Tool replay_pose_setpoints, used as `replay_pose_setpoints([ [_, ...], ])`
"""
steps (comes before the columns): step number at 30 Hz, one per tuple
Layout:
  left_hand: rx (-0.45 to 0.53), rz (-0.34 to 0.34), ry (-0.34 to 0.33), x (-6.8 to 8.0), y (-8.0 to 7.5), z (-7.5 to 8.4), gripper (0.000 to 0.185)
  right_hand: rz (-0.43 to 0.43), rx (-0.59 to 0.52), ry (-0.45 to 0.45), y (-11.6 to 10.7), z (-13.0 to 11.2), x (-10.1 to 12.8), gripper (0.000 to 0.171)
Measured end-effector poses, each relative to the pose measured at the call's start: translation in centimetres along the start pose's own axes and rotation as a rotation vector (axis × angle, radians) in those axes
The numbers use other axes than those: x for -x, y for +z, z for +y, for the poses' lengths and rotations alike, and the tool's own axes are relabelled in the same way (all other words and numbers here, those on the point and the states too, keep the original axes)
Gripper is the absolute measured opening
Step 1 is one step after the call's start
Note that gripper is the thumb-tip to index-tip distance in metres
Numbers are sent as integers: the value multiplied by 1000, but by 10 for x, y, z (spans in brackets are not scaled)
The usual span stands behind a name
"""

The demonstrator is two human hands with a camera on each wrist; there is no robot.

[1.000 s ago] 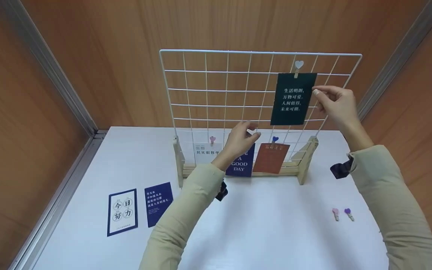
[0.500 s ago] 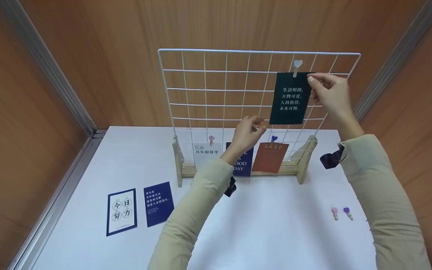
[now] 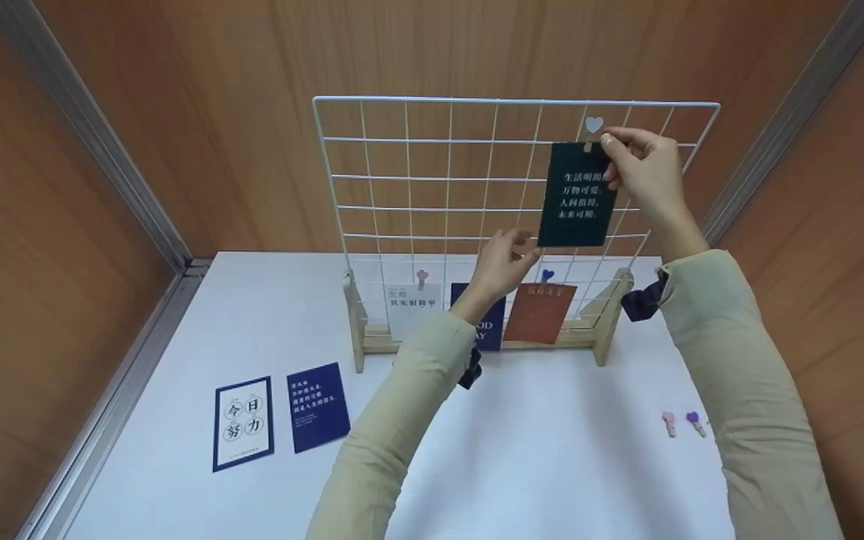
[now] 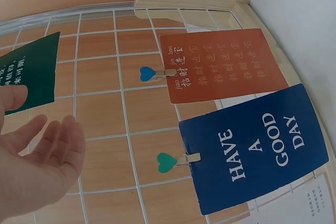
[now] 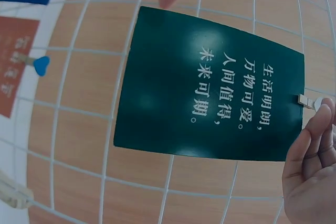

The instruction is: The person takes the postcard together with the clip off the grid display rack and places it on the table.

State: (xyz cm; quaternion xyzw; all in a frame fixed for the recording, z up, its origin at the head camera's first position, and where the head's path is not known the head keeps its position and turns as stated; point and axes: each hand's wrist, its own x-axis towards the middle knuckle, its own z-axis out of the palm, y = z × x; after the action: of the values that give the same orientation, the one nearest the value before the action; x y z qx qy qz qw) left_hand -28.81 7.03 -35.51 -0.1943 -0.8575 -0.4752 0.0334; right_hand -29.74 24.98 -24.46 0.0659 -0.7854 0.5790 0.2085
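1. Far left, a white rectangular paper card with a navy border lies flat on the smooth white surface, beside a plain-edged navy paper card with white print.
2. Behind stands a white wire grid rack in a pale, grained wooden stand.
3. Low on the wires hang a white printed card and a blue "HAVE A GOOD DAY" card, the latter under a green heart-shaped clip.
4. The left hand's grip is loose and wide, near the dark green card's lower edge; contact cannot be told.
5. A rust-red paper card hangs next, tilted.
6. Above, the glossy dark green card hangs upright from a white heart-shaped clip.
7. The right hand's grip is narrow, fingertips beside that clip; whether they pinch it cannot be told.
8. Far right lie pink and purple clips.
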Motion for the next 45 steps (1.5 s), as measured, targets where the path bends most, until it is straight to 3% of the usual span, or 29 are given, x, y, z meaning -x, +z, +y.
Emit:
replay_pose_setpoints([
  [6, 43, -4, -40, -5, 1, 3, 37, -8, -60, 84, 2, -7, -5, 37],
  [15, 245, -37, -94, -7, 6, 3, 37, 2, -216, 233, 7, -14, -12, 34],
  [26, 407, -48, -102, -8, 7, 3, 32, 13, -350, 353, 8, -19, -16, 33],
  [31, 429, -48, -103, -8, 9, 3, 30, 7, -368, 346, 12, -19, -16, 30],
  [37, 372, -20, -66, -8, 13, 4, 25, 24, -368, 368, 14, -21, -17, 27],
  [45, 310, 24, -70, -8, 12, 7, 18, 20, -355, 357, 13, -21, -18, 21],
])
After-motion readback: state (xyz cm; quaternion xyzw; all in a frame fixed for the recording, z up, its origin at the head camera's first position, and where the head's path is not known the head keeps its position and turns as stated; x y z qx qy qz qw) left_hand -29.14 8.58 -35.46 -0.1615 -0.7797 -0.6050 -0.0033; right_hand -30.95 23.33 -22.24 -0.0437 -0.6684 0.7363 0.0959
